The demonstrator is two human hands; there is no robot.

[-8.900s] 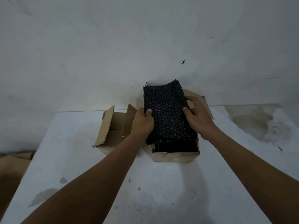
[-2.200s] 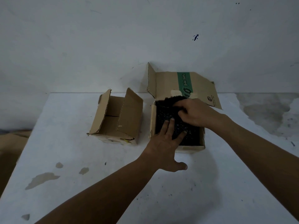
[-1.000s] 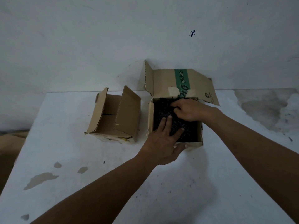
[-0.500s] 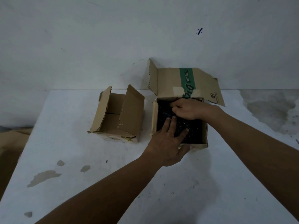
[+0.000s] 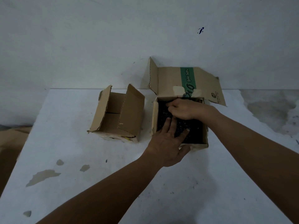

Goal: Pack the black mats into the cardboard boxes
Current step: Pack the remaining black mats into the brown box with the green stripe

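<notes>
Down since the earliest frame, the black mats [image 5: 194,129] are now sitting inside the right-hand cardboard box [image 5: 155,117], where before they were standing well above its rim between both grips. Over the last second hardly anything is shifting.

I am seeing the left grip [image 5: 166,143] lying flat, fingers straight and pressing on the near part of the mats, thumb resting outside the front wall. The right grip [image 5: 184,109] is working at the far side with fingers curled under. I cannot tell whether it is pinching an edge of the mats or only knuckling them down. The second cardboard box [image 5: 119,113] is standing just beside, to the left, flaps up, and both boxes are resting on the pale worktop [image 5: 72,143].

What is worrying me: the mats are looking folded and springy, so they may be pushing back up once the pressure is coming off, and the tall flap [image 5: 169,81] would then not be closing. Hard pressing near the front could also be bulging the worn wall. How many mats are in there, and how they are folded, is hidden under both grips and the dark
</notes>
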